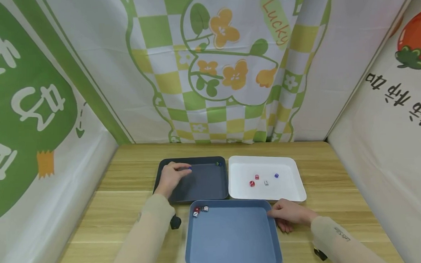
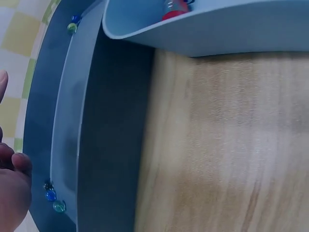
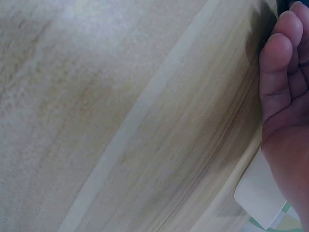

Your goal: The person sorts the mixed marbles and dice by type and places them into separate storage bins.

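Observation:
My left hand [image 1: 171, 177] is over the dark grey tray [image 1: 202, 192], thumb and forefinger pinching a small blue marble [image 1: 189, 168]. In the left wrist view, that hand [image 2: 12, 193] shows only in part at the left edge, and the pinched marble is out of sight. A green marble [image 2: 72, 28] and a blue marble [image 2: 76, 19] lie at one end of the dark tray, and several more marbles [image 2: 51, 195] at the other. My right hand [image 1: 291, 213] grips the right rim of the blue tray [image 1: 236, 240], its lower fingers curled outside the wall.
Several red, white and dark dice [image 1: 197, 209] sit in the blue tray's far left corner. The white tray [image 1: 294, 186] at the back right holds red dice [image 1: 252, 183], a white die [image 1: 266, 182] and a blue die [image 1: 276, 175]. Printed curtains [image 1: 231, 119] hang behind the wooden table [image 1: 128, 182].

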Demonstrator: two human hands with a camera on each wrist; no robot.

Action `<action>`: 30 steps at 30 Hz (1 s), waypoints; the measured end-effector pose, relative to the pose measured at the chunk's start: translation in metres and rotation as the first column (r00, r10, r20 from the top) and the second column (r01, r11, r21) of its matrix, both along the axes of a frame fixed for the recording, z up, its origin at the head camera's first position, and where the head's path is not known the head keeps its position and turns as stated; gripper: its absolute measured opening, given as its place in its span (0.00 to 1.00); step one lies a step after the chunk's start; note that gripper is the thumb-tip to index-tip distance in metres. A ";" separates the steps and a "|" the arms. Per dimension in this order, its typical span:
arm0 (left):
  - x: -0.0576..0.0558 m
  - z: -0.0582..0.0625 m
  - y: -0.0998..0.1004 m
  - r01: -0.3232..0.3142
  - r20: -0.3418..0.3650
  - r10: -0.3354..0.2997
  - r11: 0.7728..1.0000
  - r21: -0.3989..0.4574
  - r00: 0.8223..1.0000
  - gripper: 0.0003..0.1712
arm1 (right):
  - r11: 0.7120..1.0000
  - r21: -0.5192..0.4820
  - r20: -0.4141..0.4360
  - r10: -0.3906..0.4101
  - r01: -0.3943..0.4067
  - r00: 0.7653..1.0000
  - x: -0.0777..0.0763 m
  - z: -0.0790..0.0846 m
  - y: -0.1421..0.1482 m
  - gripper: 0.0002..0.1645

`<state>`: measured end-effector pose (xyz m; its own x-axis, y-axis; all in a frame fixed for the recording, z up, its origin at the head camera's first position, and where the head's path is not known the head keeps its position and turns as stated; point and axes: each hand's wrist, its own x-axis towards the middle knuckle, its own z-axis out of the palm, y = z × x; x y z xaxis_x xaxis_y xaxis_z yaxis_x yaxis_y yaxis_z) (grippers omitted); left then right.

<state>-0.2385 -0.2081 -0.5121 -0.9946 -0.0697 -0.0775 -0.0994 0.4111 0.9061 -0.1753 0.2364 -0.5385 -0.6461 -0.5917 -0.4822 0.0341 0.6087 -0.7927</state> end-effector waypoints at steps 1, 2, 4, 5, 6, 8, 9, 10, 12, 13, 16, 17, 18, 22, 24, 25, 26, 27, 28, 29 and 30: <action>-0.001 0.000 -0.001 -0.004 0.002 0.004 1.000 0.003 1.000 0.16 | 1.000 -0.001 0.001 0.001 -0.001 1.000 0.000 0.000 0.000 0.33; -0.002 0.001 -0.001 -0.007 0.004 0.007 1.000 0.006 1.000 0.16 | 1.000 -0.001 0.001 0.002 -0.002 1.000 0.000 0.000 0.000 0.33; -0.004 0.001 -0.002 -0.013 0.008 0.013 1.000 0.012 1.000 0.17 | 1.000 -0.001 0.003 0.002 -0.002 1.000 0.000 -0.001 0.000 0.33; -0.005 0.001 -0.002 -0.014 0.011 0.014 1.000 0.017 1.000 0.17 | 1.000 0.000 0.004 0.002 -0.002 1.000 0.000 -0.001 0.000 0.33; -0.006 0.001 -0.002 -0.012 0.012 0.012 1.000 0.017 1.000 0.17 | 1.000 0.001 0.004 0.002 -0.002 1.000 0.000 -0.001 0.000 0.33; -0.007 0.001 -0.002 -0.012 0.018 0.011 1.000 0.026 1.000 0.18 | 1.000 0.003 0.004 0.001 -0.001 1.000 -0.001 -0.001 0.000 0.32; -0.008 0.000 -0.003 -0.012 0.020 0.012 0.999 0.032 1.000 0.18 | 1.000 0.003 0.005 0.000 0.000 1.000 -0.001 -0.002 0.000 0.32; -0.008 0.000 -0.003 -0.013 0.022 0.012 0.999 0.037 1.000 0.18 | 1.000 0.002 0.005 -0.001 0.001 1.000 -0.001 -0.002 0.000 0.32; -0.008 -0.001 -0.003 -0.018 0.025 0.017 0.999 0.042 1.000 0.18 | 1.000 0.000 0.005 0.000 0.000 1.000 -0.001 -0.002 0.000 0.32; -0.009 -0.002 -0.003 -0.023 0.025 0.022 0.999 0.046 0.999 0.18 | 1.000 -0.003 0.006 0.002 -0.002 1.000 -0.001 -0.002 0.000 0.32; -0.010 -0.005 -0.003 -0.043 0.025 0.042 0.998 0.050 0.999 0.17 | 1.000 -0.009 0.005 0.007 -0.007 1.000 -0.002 -0.003 0.001 0.32; -0.011 -0.007 -0.003 -0.050 0.026 0.049 0.998 0.049 0.998 0.17 | 1.000 -0.010 0.005 0.009 -0.009 1.000 -0.002 -0.003 0.001 0.32; -0.011 -0.009 -0.003 -0.057 0.022 0.056 0.997 0.047 0.998 0.17 | 1.000 -0.011 0.003 0.011 -0.011 1.000 -0.002 -0.003 0.001 0.32; -0.015 -0.017 -0.002 -0.085 0.024 0.084 0.995 0.053 0.996 0.16 | 1.000 -0.012 0.001 0.015 -0.015 1.000 -0.002 -0.002 0.001 0.32; -0.016 -0.022 -0.001 -0.093 0.024 0.092 0.994 0.061 0.996 0.16 | 1.000 -0.011 0.002 0.014 -0.014 1.000 -0.002 -0.002 0.001 0.32; -0.016 -0.024 -0.001 -0.095 0.027 0.093 0.993 0.066 0.995 0.16 | 1.000 -0.012 0.005 0.013 -0.013 1.000 -0.002 -0.002 0.001 0.32; -0.016 -0.025 0.000 -0.094 0.027 0.093 0.993 0.067 0.995 0.16 | 1.000 -0.012 0.006 0.013 -0.013 1.000 -0.002 -0.002 0.001 0.32; -0.015 -0.026 0.000 -0.094 0.030 0.092 0.993 0.069 0.995 0.16 | 1.000 -0.013 0.007 0.012 -0.011 1.000 -0.002 -0.001 0.001 0.32; -0.015 -0.027 0.000 -0.094 0.035 0.092 0.993 0.068 0.995 0.16 | 1.000 -0.014 0.007 0.011 -0.011 1.000 -0.002 -0.002 0.001 0.32; -0.014 -0.027 0.001 -0.096 0.035 0.094 0.993 0.065 0.995 0.16 | 1.000 -0.014 0.006 0.012 -0.012 1.000 -0.002 -0.002 0.001 0.32; -0.014 -0.027 0.001 -0.099 0.034 0.098 0.993 0.060 0.995 0.16 | 1.000 -0.015 0.004 0.012 -0.012 1.000 -0.002 -0.002 0.001 0.32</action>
